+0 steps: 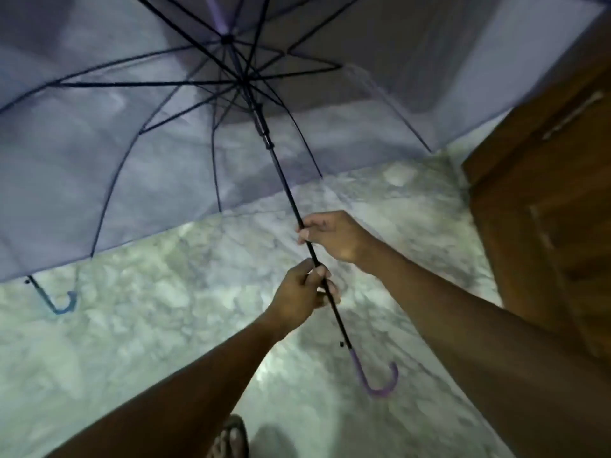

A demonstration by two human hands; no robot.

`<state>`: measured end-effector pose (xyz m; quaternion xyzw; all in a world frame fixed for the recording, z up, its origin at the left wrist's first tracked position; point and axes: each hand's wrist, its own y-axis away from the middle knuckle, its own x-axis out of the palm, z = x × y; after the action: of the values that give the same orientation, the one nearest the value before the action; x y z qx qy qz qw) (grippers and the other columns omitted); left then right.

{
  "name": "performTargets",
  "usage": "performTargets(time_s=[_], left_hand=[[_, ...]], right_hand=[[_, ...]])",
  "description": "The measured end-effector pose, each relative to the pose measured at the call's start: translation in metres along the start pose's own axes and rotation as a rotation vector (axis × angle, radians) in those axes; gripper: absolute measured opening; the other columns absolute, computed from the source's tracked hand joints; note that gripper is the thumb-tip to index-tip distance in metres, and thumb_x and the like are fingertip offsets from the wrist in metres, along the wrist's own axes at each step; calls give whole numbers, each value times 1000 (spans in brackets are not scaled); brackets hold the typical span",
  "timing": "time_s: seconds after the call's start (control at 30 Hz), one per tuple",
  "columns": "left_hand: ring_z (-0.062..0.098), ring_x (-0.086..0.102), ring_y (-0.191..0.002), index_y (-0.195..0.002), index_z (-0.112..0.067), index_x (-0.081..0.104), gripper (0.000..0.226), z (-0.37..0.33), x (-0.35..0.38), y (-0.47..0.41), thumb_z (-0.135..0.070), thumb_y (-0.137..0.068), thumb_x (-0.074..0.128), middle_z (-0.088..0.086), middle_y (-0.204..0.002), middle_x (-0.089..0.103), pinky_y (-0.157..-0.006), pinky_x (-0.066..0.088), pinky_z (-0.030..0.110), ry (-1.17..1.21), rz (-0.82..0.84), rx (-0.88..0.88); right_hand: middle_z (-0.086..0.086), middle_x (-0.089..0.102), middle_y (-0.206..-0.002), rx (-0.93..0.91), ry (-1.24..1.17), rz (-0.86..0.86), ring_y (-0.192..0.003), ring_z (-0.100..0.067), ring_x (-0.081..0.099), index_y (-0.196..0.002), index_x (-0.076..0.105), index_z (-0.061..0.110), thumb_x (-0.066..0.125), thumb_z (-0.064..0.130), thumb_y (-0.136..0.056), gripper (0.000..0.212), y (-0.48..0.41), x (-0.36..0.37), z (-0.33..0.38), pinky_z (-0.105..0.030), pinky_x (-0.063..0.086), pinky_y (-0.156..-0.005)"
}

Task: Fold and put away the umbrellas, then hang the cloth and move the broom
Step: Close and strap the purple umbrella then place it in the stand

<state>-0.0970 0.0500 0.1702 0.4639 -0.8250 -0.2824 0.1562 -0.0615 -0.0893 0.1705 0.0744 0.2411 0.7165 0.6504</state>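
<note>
blue handle [61, 302]: a hooked blue handle is seen poking out from under the canopy edge at far left, low over the floor. Looks like a second umbrella, but the rest of it is hidden.
canopy [109, 133]: see-through purple-ish, fully spread, dark ribs fanned out from the hub up top. Most of the upper picture is filled by it.
marble floor [158, 319]: pale, mottled, pretty blurry.
left hand [302, 294]: closed around the umbrella shaft, below the right hand, fingers wrapped tight.
shaft [287, 186]: thin and black, tilted, run from the hub down through both hands.
right hand [334, 234]: the shaft is pinched higher up, fingers curled on it.
purple handle [377, 378]: hooked, hung free below the hands, above the floor.
wooden door [545, 193]: brown, at far right.
</note>
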Motion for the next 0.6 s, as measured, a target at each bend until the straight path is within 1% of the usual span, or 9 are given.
performTargets(time_s=[0.07,0.13,0.23,0.27,0.33,0.4,0.43,0.5,0.6], left_hand=[[27,68,-62,-86,-6,49,23,-24,11,54,-12,-107,40,17,-76,62,-62,55,31,-19,67,-53],[32,65,-63,-86,-5,49,23,-56,17,108,-10,-106,41,20,-76,59,-56,56,27,37,138,-101],[33,67,-64,-88,-4,51,23,-109,22,185,-13,-107,41,17,-77,60,-60,61,31,-24,238,-156],[30,69,-63,-90,-5,53,23,-123,21,211,-15,-107,41,15,-77,62,-67,62,35,-50,280,-175],[26,71,-62,-97,-7,56,20,-155,20,257,-17,-107,41,10,-78,64,-79,60,40,-130,371,-193],[27,70,-61,-109,-8,55,14,-186,13,296,-11,-106,42,11,-79,62,-71,62,38,-163,466,-196],[29,69,-62,-113,-8,54,15,-202,8,315,-5,-104,43,13,-80,61,-65,63,37,-172,507,-200],[33,65,-65,-116,-8,53,21,-227,-2,348,3,-100,44,17,-79,59,-67,62,43,-171,613,-217],[27,58,-61,-106,-10,54,10,-254,-19,402,-7,-100,46,13,-74,55,-68,60,41,-341,711,-154]], right_hand=[[-12,70,-90,33,-17,-61,-84,-15,65,-99,71,0,62,1,-96,9,48,-4,25,-9,48,-79],[-21,73,-95,76,-45,-136,-82,-20,67,-104,70,-11,63,1,-96,16,98,-6,53,-12,51,-77],[-38,68,-104,153,-63,-182,-93,-49,66,-99,72,-12,65,7,-96,21,174,-10,102,-49,53,-91],[-40,67,-103,184,-79,-218,-87,-49,65,-97,72,-12,65,8,-95,21,198,-11,118,-49,53,-86],[-30,71,-93,213,-147,-311,-79,-28,65,-98,69,-19,63,0,-95,20,248,-11,152,-34,51,-77],[-10,71,-80,233,-194,-405,-70,-10,65,-90,71,-13,63,-2,-94,14,297,-3,185,-26,50,-74],[-4,69,-74,243,-212,-441,-68,-8,64,-81,72,-4,65,0,-94,16,321,4,202,-25,50,-74],[-2,65,-69,263,-269,-538,-70,-16,60,-70,69,9,68,6,-94,24,363,23,233,-30,47,-73],[-5,60,-65,284,-330,-764,-72,-20,52,-73,71,4,69,11,-94,21,418,59,280,-26,42,-65]])
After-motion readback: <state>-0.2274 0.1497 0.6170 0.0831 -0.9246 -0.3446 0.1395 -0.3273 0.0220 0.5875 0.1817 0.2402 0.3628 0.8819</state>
